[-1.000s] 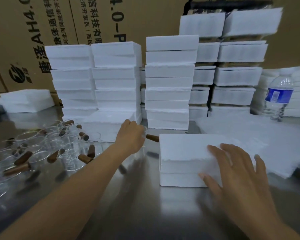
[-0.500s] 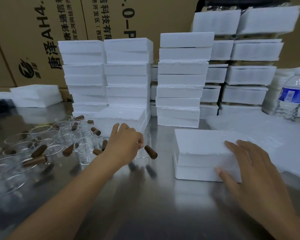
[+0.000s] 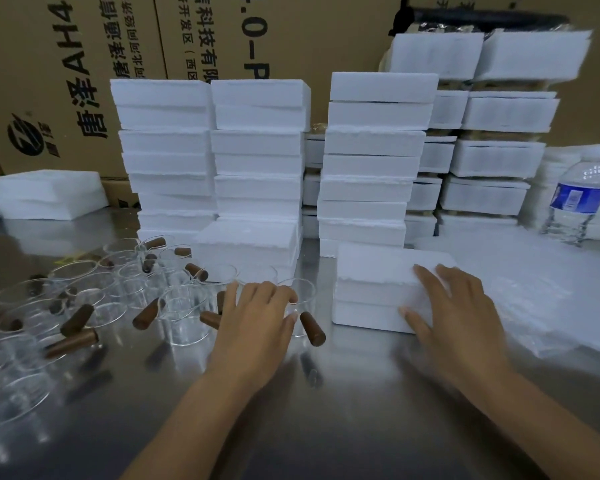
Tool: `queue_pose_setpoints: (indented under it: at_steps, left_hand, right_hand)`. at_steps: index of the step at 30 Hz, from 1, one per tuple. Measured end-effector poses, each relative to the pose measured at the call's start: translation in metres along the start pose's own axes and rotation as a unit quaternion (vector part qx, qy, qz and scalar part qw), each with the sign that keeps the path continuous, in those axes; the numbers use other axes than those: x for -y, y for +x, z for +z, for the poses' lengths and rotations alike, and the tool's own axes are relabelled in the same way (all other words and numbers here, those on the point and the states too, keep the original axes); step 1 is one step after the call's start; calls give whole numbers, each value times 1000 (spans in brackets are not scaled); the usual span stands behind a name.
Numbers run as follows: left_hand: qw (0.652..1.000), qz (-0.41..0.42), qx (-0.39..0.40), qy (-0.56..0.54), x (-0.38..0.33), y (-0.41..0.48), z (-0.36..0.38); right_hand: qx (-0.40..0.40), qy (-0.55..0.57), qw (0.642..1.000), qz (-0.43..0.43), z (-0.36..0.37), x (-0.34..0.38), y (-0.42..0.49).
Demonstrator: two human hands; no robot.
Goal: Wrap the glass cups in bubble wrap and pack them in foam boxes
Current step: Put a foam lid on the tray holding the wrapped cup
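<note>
The light is dim, even and cool, giving the stacked white foam boxes (image 3: 374,140) a bluish tint, while the brown cardboard cartons (image 3: 84,64) behind stay dull. The stainless-steel worktop (image 3: 343,427) carries hazy glare and smeared reflections. Soft shadows fall toward the camera, so the light comes from above and ahead. The right hand (image 3: 461,323) is smeared by motion blur. The left hand (image 3: 257,323) and the clear glass cup with a brown handle (image 3: 305,299) that it grips are somewhat sharper. Clear glass cups (image 3: 14,393) at the left edge dissolve into blur. Wide-angle distortion bends the stacks, and the top-right boxes are streaked. Small highlights glint on the plastic water bottle (image 3: 575,202).
</note>
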State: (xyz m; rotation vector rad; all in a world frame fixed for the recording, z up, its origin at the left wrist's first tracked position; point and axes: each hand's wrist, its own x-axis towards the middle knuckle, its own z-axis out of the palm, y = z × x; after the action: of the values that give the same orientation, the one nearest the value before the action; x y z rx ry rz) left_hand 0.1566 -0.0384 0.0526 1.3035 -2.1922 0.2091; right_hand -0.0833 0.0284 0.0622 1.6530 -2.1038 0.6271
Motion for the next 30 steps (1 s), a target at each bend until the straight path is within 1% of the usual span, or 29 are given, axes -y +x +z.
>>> queue_pose_setpoints:
  at_steps: [2, 5, 11, 16, 20, 21, 22, 23, 24, 25, 26, 27, 28, 30]
  left_hand:
    - [1000, 7, -9, -21, -1, -1, 1]
    - [999, 16, 2, -36, -1, -2, 3]
    - [998, 26, 9, -56, 1, 0, 8]
    - [998, 18, 17, -56, 1, 1, 9]
    - [998, 5, 23, -55, -2, 3, 4]
    - [998, 4, 25, -54, -3, 3, 3]
    - [998, 3, 26, -58, -3, 3, 3]
    - [998, 2, 25, -63, -3, 3, 3]
    - [997, 1, 24, -67, -3, 3, 3]
    - [997, 4, 21, -69, -3, 2, 3]
    - [997, 7, 20, -72, -4, 2, 3]
    - [997, 9, 22, -72, -4, 2, 3]
    - [997, 10, 25, -69, -4, 3, 3]
    - [998, 11, 26, -62, -4, 4, 3]
  right_hand:
    - [24, -27, 999, 5, 7, 9, 16]
    - [56, -46, 997, 9, 17, 20, 41]
    - [62, -79, 995, -10, 32, 35, 80]
    - [78, -123, 989, 2, 41, 37, 97]
    - [125, -131, 983, 37, 44, 38, 101]
    - [138, -112, 983, 52, 44, 41, 100]
    - [134, -84, 986, 61, 45, 45, 96]
    - [95, -42, 993, 53, 45, 51, 93]
    - [30, 14, 999, 25, 45, 58, 89]
    - [-36, 83, 996, -15, 43, 68, 87]
    - [-77, 161, 983, -50, 40, 79, 86]
    - [-80, 236, 966, -68, 37, 92, 87]
    - [-50, 301, 950, -62, 34, 106, 91]
    - [47, 396, 917, 1, 32, 135, 104]
